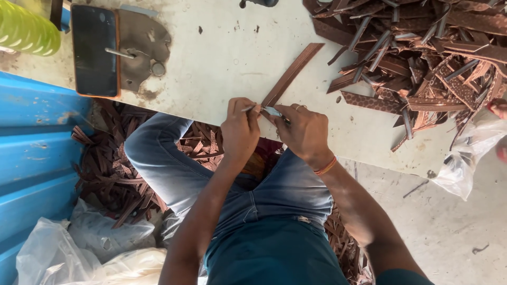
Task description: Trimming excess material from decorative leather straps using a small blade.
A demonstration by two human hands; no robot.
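Note:
A long brown patterned strip [291, 74] lies slanted on the pale worktable [227, 58], its near end at the table's front edge between my hands. My left hand [240, 129] pinches a thin metal tool [249, 109] against that end. My right hand [303, 132], with a ring and an orange wrist thread, grips the strip's end together with a small pale bluish piece [273, 111]. The two hands almost touch.
A big heap of brown strips [422, 53] fills the table's right. A dark phone [94, 50] and a metal plate [142, 45] lie at left, by a green bottle [26, 31]. Cut strips [111, 174] and plastic bags [79, 253] litter the floor. A blue panel [31, 158] stands at left.

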